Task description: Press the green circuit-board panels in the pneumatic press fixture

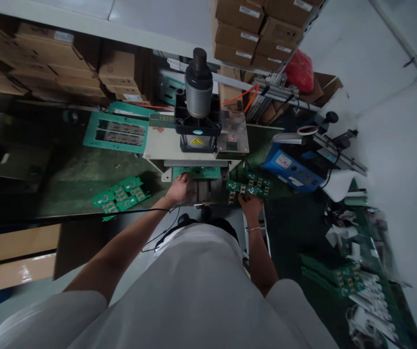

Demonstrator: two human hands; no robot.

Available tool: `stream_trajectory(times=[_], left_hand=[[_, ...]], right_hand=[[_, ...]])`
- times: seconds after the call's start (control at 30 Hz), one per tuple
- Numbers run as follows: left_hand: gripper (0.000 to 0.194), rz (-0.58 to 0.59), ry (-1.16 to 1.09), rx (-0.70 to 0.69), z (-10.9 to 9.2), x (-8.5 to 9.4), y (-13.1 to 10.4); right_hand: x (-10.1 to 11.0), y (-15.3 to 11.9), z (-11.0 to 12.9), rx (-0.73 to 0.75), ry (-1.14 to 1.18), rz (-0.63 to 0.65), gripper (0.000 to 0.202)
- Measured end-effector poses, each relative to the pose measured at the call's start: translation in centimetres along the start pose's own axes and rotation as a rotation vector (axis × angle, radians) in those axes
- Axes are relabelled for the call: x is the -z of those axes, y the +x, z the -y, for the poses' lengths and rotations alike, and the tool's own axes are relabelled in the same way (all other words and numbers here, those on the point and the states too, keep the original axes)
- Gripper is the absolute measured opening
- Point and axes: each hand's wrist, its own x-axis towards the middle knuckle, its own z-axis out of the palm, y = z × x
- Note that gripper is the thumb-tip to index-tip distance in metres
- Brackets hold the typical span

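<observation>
A green circuit board (pixel 204 172) sits in the opening of a bench press (pixel 198 128), under its front lip. My left hand (pixel 179 188) is at the board's left front edge, its fingers closed on that edge. To the right of the press, my right hand (pixel 251 207) grips the near edge of a green circuit board panel (pixel 263 185) with copper-coloured patches. Part of that panel hides my fingertips. Left of my left hand, several similar green boards (pixel 123 195) lie overlapping on the bench.
Green frames (pixel 116 133) lie behind the bench's left part. A blue machine (pixel 292 165) stands at the right. Cardboard boxes (pixel 117 65) fill the shelf behind. A black cable (pixel 136 211) runs along the front edge. More boards (pixel 348 278) are stacked at lower right.
</observation>
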Motion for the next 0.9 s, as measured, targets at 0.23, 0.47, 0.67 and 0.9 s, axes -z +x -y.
stream_trajectory(times=[0.23, 0.47, 0.67, 0.9], left_hand=[[0.084, 0.176, 0.049, -0.041, -1.8, -1.2, -0.6], [0.102, 0.271, 0.115, -0.079, -3.8, -1.1, -0.6], [0.109, 0.199, 0.102, -0.062, -2.9, 1.3, -1.0], [0.100, -0.049, 0.095, 0.260, 10.7, 6.3, -11.4]], right_hand=[[-0.3, -0.1, -0.1, 0.005, 0.021, 0.017, 0.033], [-0.4, 0.2, 0.2, 0.009, 0.020, -0.011, 0.033], [-1.0, 0.1, 0.9, 0.046, 0.020, -0.039, 0.037], [-2.6, -1.3, 4.9, 0.152, -0.004, 0.024, 0.032]])
